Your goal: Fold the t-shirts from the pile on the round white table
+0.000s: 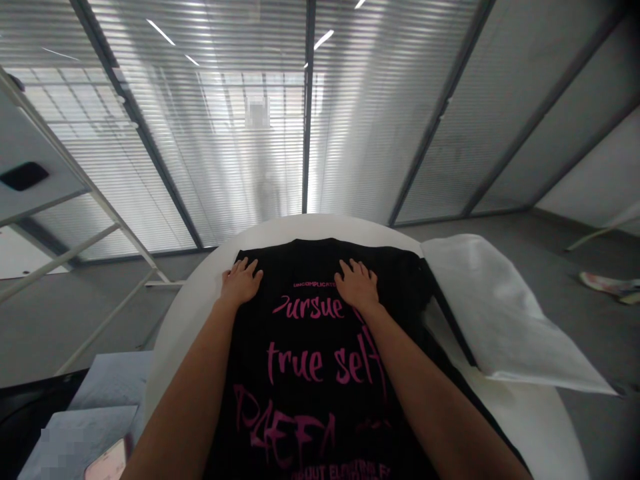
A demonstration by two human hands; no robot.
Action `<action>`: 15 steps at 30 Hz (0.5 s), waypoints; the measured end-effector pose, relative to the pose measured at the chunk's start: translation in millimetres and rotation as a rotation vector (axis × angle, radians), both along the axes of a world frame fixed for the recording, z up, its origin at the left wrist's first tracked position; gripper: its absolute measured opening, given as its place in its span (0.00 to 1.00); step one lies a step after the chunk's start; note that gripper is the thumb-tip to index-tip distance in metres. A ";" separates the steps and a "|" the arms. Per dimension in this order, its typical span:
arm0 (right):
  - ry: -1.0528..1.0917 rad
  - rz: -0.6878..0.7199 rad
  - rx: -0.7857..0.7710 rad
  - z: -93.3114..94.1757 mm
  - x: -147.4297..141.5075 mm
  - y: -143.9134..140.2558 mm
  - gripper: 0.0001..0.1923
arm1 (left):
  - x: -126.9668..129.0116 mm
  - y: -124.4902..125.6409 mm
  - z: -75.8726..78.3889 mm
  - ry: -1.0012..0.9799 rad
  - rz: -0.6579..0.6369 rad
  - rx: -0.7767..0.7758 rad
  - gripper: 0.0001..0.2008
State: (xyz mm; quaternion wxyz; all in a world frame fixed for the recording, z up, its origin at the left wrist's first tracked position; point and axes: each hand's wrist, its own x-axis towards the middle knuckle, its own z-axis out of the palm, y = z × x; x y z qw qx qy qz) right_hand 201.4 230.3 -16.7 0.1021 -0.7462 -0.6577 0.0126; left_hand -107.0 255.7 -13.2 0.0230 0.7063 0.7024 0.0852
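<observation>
A black T-shirt [310,333] with pink lettering lies spread over a round white table [185,320], its collar at the far side. My left hand [242,281] rests on the shirt's upper left edge, fingers spread. On the upper right of the chest, my right hand [357,285] lies flat with its fingers apart, covering part of the print. Neither hand grips the fabric. The shirt's left side is folded in or hidden near my left forearm. Its right sleeve reaches toward a white sheet-like bag [500,313].
The white bag hangs past the table's right edge. At lower left are grey-white papers or packets [75,433] and a phone [107,460]. A white metal frame [120,220] stands at left. Beyond the table is a glass wall with blinds [250,153].
</observation>
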 end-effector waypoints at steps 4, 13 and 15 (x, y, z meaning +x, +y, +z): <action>0.010 0.014 -0.039 2.8 0.5 0.2 0.30 | -1.6 -0.2 5.9 -0.069 0.044 0.031 0.27; 0.026 0.026 0.002 2.5 -0.9 -3.5 0.29 | -32.0 4.4 27.7 -0.264 0.384 -0.039 0.27; 0.026 0.030 0.008 2.1 -1.3 -4.1 0.29 | -28.3 2.9 27.5 -0.232 0.378 -0.057 0.28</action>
